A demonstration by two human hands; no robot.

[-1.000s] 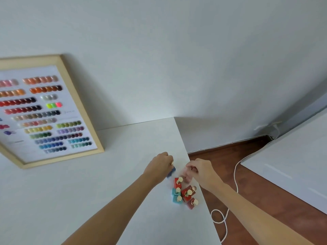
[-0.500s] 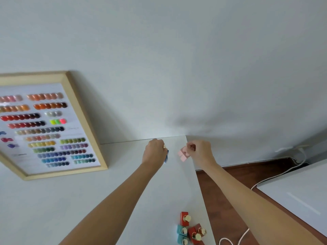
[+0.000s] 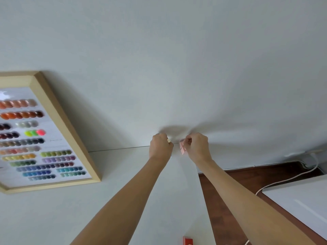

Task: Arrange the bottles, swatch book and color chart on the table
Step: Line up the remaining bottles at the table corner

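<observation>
Bottles | both carried from front-edge cluster to tabletop [image 3: 53,218] back-right corner by wall | right hand [image 3: 197,147] grip clamped on pink bottle [image 3: 182,148] | left hand [image 3: 160,146] closed around gold-capped bottle [image 3: 169,140], body hidden | placement imminent, others remain

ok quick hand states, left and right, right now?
Left hand: closed on a bottle; only its pale cap shows at the back table edge.
Right hand: closed on the pink bottle.
</observation>
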